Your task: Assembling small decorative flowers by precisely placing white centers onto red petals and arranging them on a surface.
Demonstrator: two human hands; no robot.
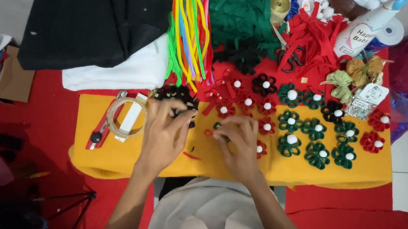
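Red cloth covers the floor-level worktop (46, 115), and a sheet of yellow felt (119, 156) laid over it serves as the working patch directly in front of the seated person. Both hands meet near the middle of this sheet. The left hand (163, 133) lies palm down, fingers spread and reaching toward a small black felt flower (177, 95) at the sheet's upper edge; whether it pinches anything cannot be told. The right hand (239, 143) curls its fingertips around a small red-and-green felt piece (212, 130), apparently pinching it against the sheet, which would steady so small a part.

Finished felt flowers, each with a white bead centre, sit in loose rows to the right: red ones (247, 103) nearer the hands, green ones (317, 154) farther out, probably grouped by colour and kept out of the working area. A tape roll (125, 117) and a red-handled cutter (99, 132) rest just left of the left hand, within easy reach. Raw stock lies farther back: coloured pipe cleaners (189, 23), green felt strips (243, 14), red felt strips (314, 37) and a white bottle (365, 28).
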